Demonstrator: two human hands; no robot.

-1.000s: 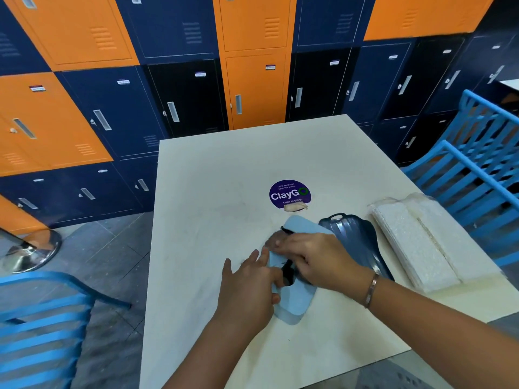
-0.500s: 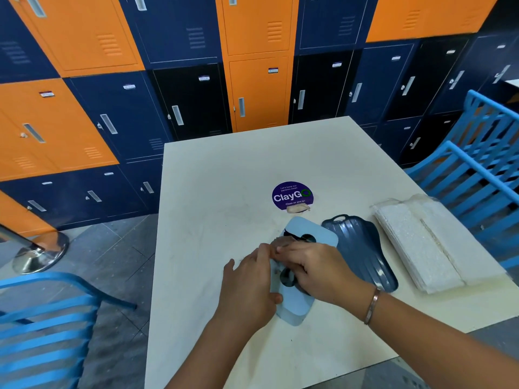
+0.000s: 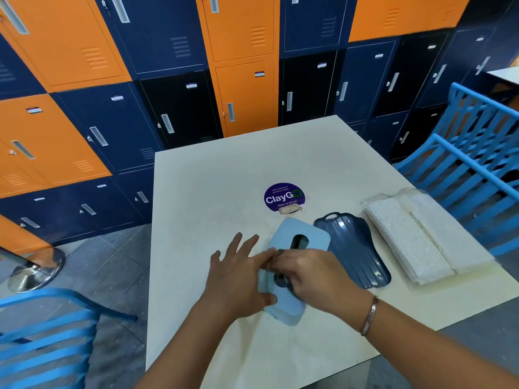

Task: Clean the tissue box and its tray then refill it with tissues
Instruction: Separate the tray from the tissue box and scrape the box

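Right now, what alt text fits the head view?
A left hand steadies a light blue tissue box on a cream table while the right hand presses on its slotted top. A dark blue tray and packed white tissues lie beside it.

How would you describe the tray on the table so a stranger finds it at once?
Start at the cream table and its round purple sticker. Just nearer and right lies the tray, between the light-blue tissue box and the white tissue pack. It alone is dark blue and ridged.
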